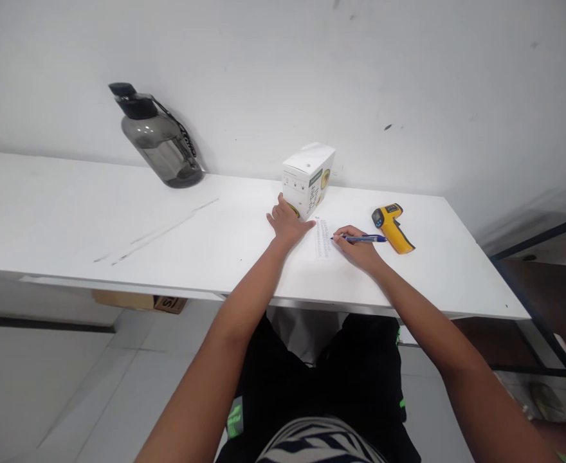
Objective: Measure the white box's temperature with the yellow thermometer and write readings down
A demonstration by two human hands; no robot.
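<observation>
A blue pen (pixel 370 238) is pinched in my right hand (pixel 359 252), its tip by the right edge of a small paper slip (pixel 322 244) covered in rows of small writing. My left hand (pixel 287 223) rests open at the foot of a white box (pixel 298 193), fingers spread against or just beside its lower side; I cannot tell which. Its thumb reaches to the slip's upper left edge. The box stands upright and has printed text and a food picture. A yellow and black infrared thermometer (pixel 393 226) lies just right of my right hand.
A large grey water bottle (pixel 160 145) with a black lid stands at the back left of the white table (pixel 71 218), near the wall (pixel 244 77). Below the table lies a cardboard box (pixel 128 299). A dark metal frame (pixel 543 235) stands at the right.
</observation>
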